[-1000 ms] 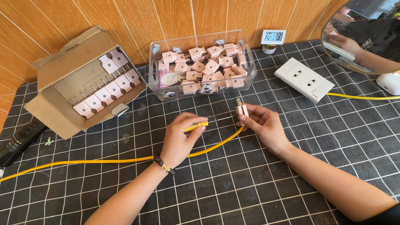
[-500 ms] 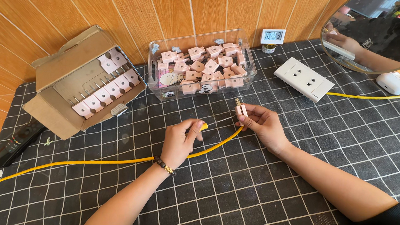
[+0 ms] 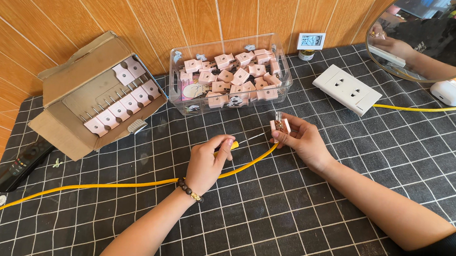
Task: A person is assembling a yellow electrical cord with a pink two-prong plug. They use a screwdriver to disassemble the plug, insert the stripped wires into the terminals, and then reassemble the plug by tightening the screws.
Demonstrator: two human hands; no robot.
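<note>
Wooden slatted panelling backs a table [image 3: 296, 225] covered in a black mat with a white grid. One yellow cable [image 3: 99, 184] runs from the mat's near left edge across the middle to the right hand [image 3: 303, 140], whose fingers pinch a single pink plug [image 3: 279, 125] with its prongs pointing up; the cable appears to enter the plug from below, though the join is hidden by the fingers. The left hand [image 3: 208, 161], wearing one beaded bracelet [image 3: 189, 189], is curled shut around a small yellow-handled tool [image 3: 232, 144], its tip resting just beside the cable. At the far edge stands one clear plastic bin [image 3: 186, 104] filled with pink plugs, too heaped to count. Toward the far left corner lies one open cardboard box [image 3: 57, 131] holding two rows of pink plugs, about eight in all. One white socket strip [image 3: 347, 89] sits toward the far right, and a second stretch of yellow cable [image 3: 424, 109] leads off from it to the right edge. One black remote [image 3: 21, 165] lies at the left edge. One small white thermometer display [image 3: 311, 41] leans against the wall, and one round mirror [image 3: 435, 38] stands in the far right corner.
</note>
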